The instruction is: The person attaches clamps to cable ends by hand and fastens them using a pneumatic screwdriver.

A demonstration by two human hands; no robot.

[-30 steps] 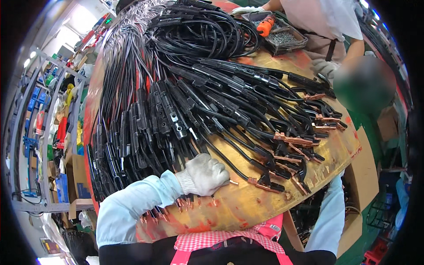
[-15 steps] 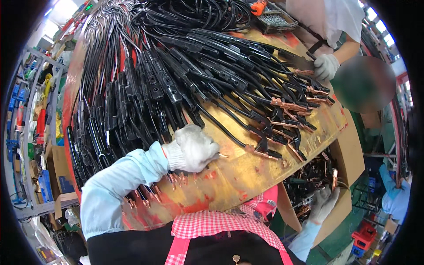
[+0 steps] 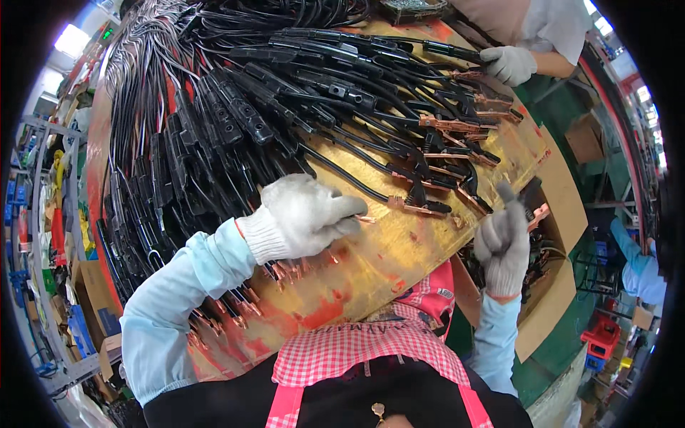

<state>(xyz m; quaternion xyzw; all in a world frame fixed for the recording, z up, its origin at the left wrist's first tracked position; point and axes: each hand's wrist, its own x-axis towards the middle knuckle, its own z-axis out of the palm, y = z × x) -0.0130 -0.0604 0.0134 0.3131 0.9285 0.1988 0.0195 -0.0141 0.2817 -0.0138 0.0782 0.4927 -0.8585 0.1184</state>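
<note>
My left hand (image 3: 310, 216), in a grey-white glove, is closed at the middle of the yellow table (image 3: 399, 257). A thin copper tip (image 3: 367, 219) pokes out past its fingers, apparently a cable end. My right hand (image 3: 503, 246), gloved too, is raised by the table's right edge above an open cardboard box (image 3: 564, 285). It grips a clamp (image 3: 539, 214) with copper jaws and a black handle; the fingers hide part of it. Black cables with clamps (image 3: 421, 207) lie to the right of my left hand. Bare copper cable ends (image 3: 285, 272) stick out below it.
Many black handles (image 3: 239, 118) on cables cover the table's left and back. A co-worker's gloved hand (image 3: 510, 65) holds a black handle at the far right. A metal tray (image 3: 414, 8) stands at the back. Shelves (image 3: 46, 214) line the left side.
My right hand has come up out of the box toward the table with a clamp in it. My left hand has shifted slightly, still gripping the copper-tipped piece. The view has moved a little.
</note>
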